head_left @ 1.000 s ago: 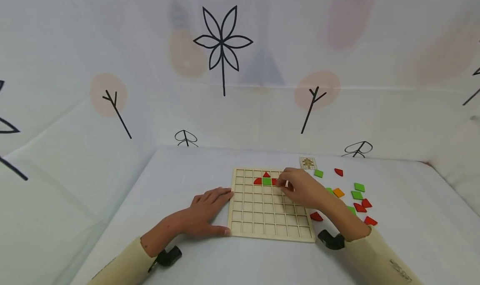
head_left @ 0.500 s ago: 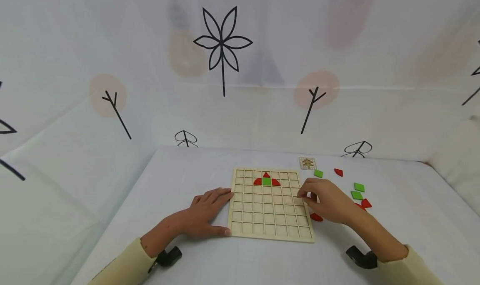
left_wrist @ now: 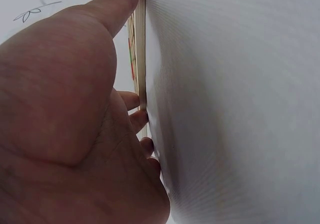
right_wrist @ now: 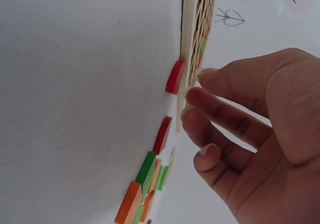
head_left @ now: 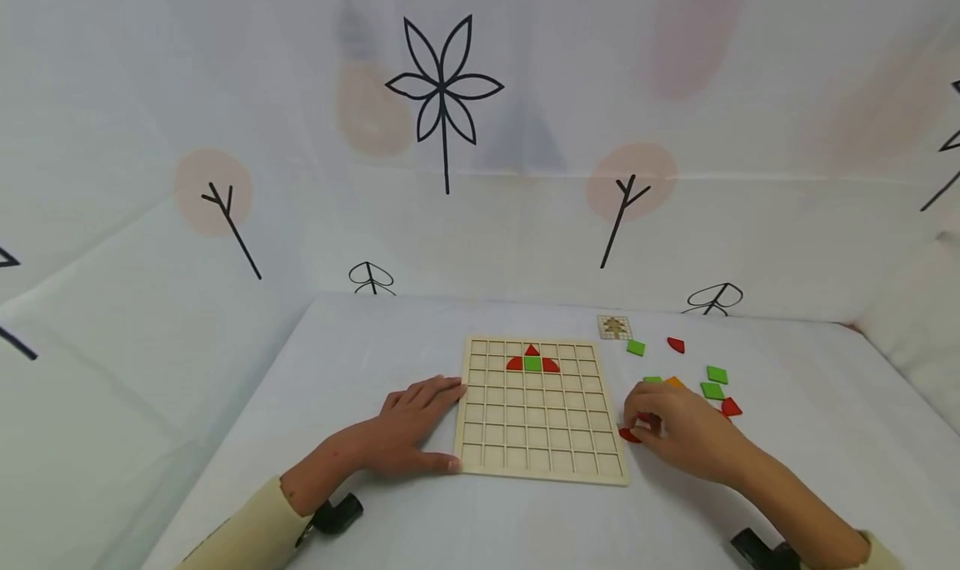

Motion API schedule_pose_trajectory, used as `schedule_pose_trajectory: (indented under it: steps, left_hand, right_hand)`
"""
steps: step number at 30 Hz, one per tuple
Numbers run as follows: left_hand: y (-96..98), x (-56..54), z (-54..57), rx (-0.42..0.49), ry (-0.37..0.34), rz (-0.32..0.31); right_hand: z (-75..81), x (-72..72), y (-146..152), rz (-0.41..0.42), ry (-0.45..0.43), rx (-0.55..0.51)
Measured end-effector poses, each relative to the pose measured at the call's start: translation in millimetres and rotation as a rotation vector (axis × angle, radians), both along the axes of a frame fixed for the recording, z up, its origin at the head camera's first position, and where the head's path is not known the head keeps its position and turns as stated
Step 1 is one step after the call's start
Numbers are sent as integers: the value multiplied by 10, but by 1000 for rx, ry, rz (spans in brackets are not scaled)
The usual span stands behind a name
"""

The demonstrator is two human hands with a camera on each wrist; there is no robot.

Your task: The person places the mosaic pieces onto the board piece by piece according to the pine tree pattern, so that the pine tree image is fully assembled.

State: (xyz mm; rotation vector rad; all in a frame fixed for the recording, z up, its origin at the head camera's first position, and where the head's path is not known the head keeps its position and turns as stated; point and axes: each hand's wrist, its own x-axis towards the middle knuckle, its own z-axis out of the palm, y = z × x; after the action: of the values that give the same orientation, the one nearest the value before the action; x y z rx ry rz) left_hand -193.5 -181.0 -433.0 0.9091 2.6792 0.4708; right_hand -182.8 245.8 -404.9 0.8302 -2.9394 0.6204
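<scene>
- The right hand (head_left: 686, 437) has shifted away from the right edge of the wooden grid board (head_left: 517, 414) and lower, to just above the loose tiles; the left hand (head_left: 416, 424) has stayed put
- Right grip: released, thumb and fingers bent with a gap between the tips, nothing held; the closest tile is a red quarter-round tile (head_left: 628, 436), lying right by the board's right edge
- Left grip: released, fingers spread and touching the board's left edge, palm side down
- The board lies flat on the white-covered desk (head_left: 360, 345), between the two hands
- Set in its upper rows: a red triangle tile (head_left: 532, 350) above a green square tile (head_left: 532, 363), with a curved red tile in the cell on each side
- Right of the board: scattered green and red tiles, an orange tile (head_left: 675, 382) partly behind the right hand, and a tree pattern card (head_left: 615, 327) near the board's top right corner
</scene>
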Motion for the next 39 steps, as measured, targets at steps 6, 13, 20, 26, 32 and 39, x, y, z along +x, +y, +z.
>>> schedule_pose_trajectory:
  steps: [6,13,20,26,32,39]
  left_hand:
    - [5,0,5,-5,0,2]
    - [5,-3,0,-5,5,-2]
    - [4,-6,3,-5,1,2]
    - [4,-2,9,-3,0,-1]
    - [7,-1,15,0,-5,-1]
    - [1,-5,5,-5,-3,1]
  right_hand:
    - [-8,48,66,76,-22,19]
    - [-18,65,137,120,-53,3]
    - [-39,69,135,93,-85,14]
    - [-58,62,130,110,-69,3]
    - [-69,60,122,156,-49,-34]
    - [-92,46,113,236,2,-96]
